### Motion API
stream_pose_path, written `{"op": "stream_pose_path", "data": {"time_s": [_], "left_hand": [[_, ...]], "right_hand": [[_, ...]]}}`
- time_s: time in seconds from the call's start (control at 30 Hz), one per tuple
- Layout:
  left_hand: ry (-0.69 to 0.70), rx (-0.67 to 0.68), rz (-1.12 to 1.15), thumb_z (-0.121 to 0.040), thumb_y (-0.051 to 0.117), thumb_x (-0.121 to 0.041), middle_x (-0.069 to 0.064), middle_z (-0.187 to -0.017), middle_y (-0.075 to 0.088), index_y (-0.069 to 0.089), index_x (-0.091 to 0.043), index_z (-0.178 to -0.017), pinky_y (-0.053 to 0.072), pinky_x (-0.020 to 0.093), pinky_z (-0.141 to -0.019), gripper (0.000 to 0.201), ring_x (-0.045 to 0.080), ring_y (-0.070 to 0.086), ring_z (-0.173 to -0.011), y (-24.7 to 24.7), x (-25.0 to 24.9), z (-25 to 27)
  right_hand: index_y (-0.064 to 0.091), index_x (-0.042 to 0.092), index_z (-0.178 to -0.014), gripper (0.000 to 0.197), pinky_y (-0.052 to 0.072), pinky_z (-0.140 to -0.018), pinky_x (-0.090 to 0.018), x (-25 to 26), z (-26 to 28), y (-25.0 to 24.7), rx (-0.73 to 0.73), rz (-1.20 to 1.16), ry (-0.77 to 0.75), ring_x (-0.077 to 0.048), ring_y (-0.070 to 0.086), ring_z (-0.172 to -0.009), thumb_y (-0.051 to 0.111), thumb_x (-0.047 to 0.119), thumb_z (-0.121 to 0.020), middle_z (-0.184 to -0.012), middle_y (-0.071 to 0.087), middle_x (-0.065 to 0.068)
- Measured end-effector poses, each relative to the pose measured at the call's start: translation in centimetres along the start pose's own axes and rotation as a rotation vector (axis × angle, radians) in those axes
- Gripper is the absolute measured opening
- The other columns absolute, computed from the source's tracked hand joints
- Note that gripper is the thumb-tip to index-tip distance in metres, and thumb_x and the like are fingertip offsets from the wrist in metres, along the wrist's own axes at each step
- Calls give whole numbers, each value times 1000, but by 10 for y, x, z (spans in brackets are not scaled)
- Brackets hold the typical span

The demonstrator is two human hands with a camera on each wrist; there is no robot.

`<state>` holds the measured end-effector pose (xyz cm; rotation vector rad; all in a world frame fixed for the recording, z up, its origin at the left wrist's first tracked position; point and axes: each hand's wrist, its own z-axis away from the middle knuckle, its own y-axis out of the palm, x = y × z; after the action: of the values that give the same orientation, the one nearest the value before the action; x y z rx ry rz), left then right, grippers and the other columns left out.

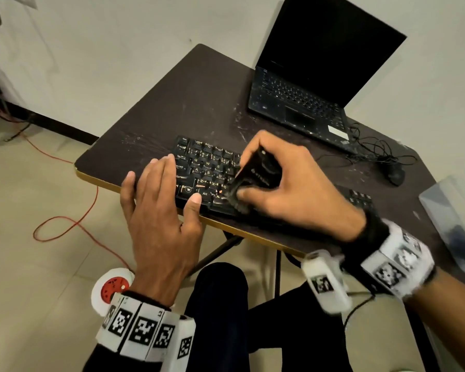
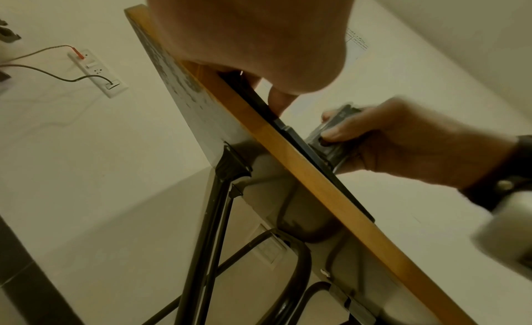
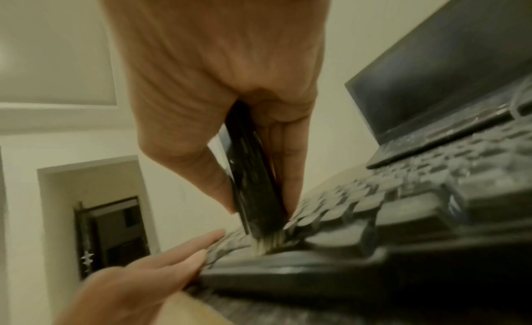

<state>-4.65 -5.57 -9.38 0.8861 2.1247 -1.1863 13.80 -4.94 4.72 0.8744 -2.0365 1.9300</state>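
1. Right hand [image 2: 403, 143] is curled round a dark tool [image 2: 334, 145], with fingertips [image 2: 331, 133] across its body. Edges are blurred.
2. Directly under the grip, the tool's lower end meets a black keyboard [image 2: 293, 136].
3. Left hand [image 2: 253, 34] fills the top of the frame, near the grip. One fingertip [image 2: 280, 102] touches the keyboard's edge just beside the grip, clear of the tool.
4. The keyboard lies on a table [image 2: 287, 166], whose wooden edge band runs diagonally beneath the grip.
5. Behind the grip, at the wrist, sit a black strap [image 2: 515, 166] and a blurred white unit [image 2: 512, 234].
6. Black metal legs [image 2: 207, 239] stand under the table, well below the grip.
7. Wall socket [image 2: 97, 72] with cords, well apart from the grip, across the table edge.
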Motion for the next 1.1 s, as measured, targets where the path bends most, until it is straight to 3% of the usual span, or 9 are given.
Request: {"op": "stream_pose_path", "data": {"time_s": [0.07, 0.17, 0.3, 0.43, 0.57, 0.67, 0.93, 1.03, 1.1], "left_hand": [[0, 9, 4, -96, 42, -42, 8, -160, 45, 42, -7, -156, 7, 43, -129, 69, 19, 32, -154, -1, -1, 1], [1, -6, 12, -96, 43, -41, 8, -159, 47, 43, -6, -156, 9, 46, -129, 69, 20, 33, -154, -1, -3, 0], [-3, 6, 3, -95, 42, -41, 9, -159, 47, 42, -5, -156, 8, 45, -129, 70, 20, 33, -153, -2, -3, 0], [-3, -11, 9, -95, 42, -39, 10, -157, 49, 44, -4, -154, 11, 48, -128, 69, 22, 35, -153, -2, -5, 0], [2, 3, 4, -95, 44, -38, 10, -157, 48, 43, -4, -155, 10, 47, -129, 68, 21, 34, -153, -1, -4, 1], [-7, -5, 4, -95, 43, -39, 10, -157, 48, 43, -4, -155, 11, 48, -129, 69, 21, 34, -153, -1, -5, 0], [-9, 1, 11, -94, 42, -40, 10, -158, 48, 43, -4, -155, 12, 49, -128, 70, 21, 33, -154, 0, -6, 0], [-12, -4, 5, -95, 42, -40, 9, -158, 48, 43, -5, -155, 10, 48, -129, 70, 21, 33, -153, 0, -4, 0], [-9, -2, 19, -95, 42, -40, 9, -157, 48, 44, -4, -155, 10, 48, -129, 70, 20, 33, -153, -1, -5, 0]], "right_hand": [[61, 26, -103, 40, 60, -73, -49, 0, -6, -3, -46, 19, 16, -15, 73, -75, 89, 16, -76, -85, 73, 2], [61, 28, -103, 38, 59, -72, -46, 9, -1, 5, 58, 39, -93, -18, 74, -78, 87, 17, -77, -87, 74, 3], [62, 25, -103, 39, 61, -77, -51, 5, -15, -3, 25, 6, 8, -19, 75, -82, 89, 16, -76, -90, 74, 1], [62, 25, -103, 39, 60, -75, -49, 17, -8, 8, 144, -8, -105, -20, 75, -82, 88, 14, -77, -89, 75, 0], [63, 25, -102, 38, 59, -76, -48, 13, -23, 1, 38, 33, -49, -17, 72, -78, 89, 16, -75, -86, 73, 2], [62, 25, -103, 37, 60, -73, -46, 16, -17, 5, 153, 50, -135, -18, 74, -80, 87, 15, -78, -88, 74, 2], [62, 21, -105, 37, 61, -76, -48, 16, -21, 2, 245, 38, -192, -23, 75, -85, 86, 12, -78, -92, 75, -1], [63, 22, -104, 37, 60, -78, -49, 11, -36, -5, 191, 104, -175, -22, 74, -84, 86, 16, -76, -91, 75, -1], [64, 22, -104, 37, 60, -75, -42, 10, -38, -8, 240, 100, -202, -17, 73, -84, 87, 13, -77, -92, 73, 2]]}}
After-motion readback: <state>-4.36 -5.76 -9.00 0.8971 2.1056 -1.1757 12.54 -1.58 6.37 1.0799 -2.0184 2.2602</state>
